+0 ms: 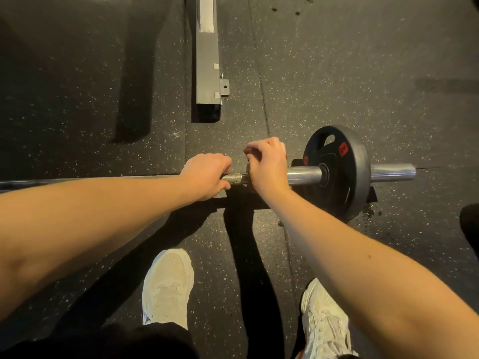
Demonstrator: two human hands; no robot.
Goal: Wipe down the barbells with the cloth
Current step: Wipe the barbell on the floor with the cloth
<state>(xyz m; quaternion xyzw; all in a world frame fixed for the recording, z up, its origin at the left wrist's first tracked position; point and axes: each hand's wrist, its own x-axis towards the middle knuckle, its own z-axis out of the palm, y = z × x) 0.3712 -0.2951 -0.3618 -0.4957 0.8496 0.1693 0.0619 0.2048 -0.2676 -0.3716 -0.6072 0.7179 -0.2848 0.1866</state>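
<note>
Barbell held at both hands, seen from the head view.
The barbell point(303, 174) lies across the floor point(337, 73). The left hand point(207, 174) is curled round it, seemingly as a steadying hold, and the right hand point(267, 164) is curled over it just beside. No cloth can be made out.

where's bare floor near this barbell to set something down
Open floor beyond the barbell, between grey beam and weight plate; more left of the beam. Crowded where left hand and right hand hold the bar.
</note>
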